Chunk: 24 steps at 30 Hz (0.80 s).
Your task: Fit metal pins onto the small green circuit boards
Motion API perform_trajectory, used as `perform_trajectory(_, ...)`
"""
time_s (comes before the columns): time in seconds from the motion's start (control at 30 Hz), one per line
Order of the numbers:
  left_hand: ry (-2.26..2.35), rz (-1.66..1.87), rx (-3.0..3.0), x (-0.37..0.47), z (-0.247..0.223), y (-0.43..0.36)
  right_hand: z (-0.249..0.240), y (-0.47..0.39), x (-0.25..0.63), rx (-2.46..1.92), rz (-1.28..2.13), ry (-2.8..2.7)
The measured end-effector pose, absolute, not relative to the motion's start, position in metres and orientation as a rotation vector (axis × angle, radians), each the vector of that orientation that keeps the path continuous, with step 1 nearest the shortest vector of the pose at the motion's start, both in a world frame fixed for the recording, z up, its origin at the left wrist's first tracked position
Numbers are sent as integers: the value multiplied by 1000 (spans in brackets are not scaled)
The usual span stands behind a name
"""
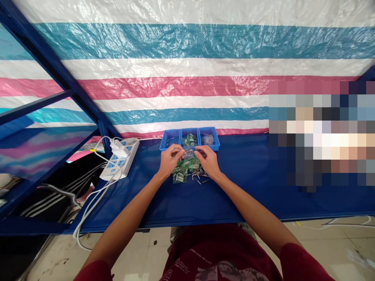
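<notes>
Between my two hands is a small clear plastic bag (189, 149), pinched at its left side by my left hand (171, 159) and at its right side by my right hand (207, 160). What the bag contains is too small to make out. Just below it on the blue table lie green-tinted plastic bags (179, 175) with small pale pieces inside. Loose thin metal pins or bits (199, 174) are scattered beside these, close under my right hand. The fingertips of both hands are partly hidden.
Behind my hands stand three joined blue bins: the left bin (170, 137) has a few metal pieces, the middle one green bags (189, 139), the right one clear bags (207, 139). A white power strip (120, 160) with cables lies left. A pixelated area covers the right.
</notes>
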State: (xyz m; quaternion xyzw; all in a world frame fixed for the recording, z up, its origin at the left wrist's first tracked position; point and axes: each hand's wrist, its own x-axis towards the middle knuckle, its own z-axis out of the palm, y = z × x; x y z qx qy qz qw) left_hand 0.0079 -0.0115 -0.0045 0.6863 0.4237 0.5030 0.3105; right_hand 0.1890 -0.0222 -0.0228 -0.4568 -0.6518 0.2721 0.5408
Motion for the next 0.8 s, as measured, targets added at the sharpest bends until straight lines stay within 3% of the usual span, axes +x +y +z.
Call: perform_trajectory(0.8, 967, 1236, 1652, 9, -5, -11, -24, -22, 188, -1064, 709, -1634)
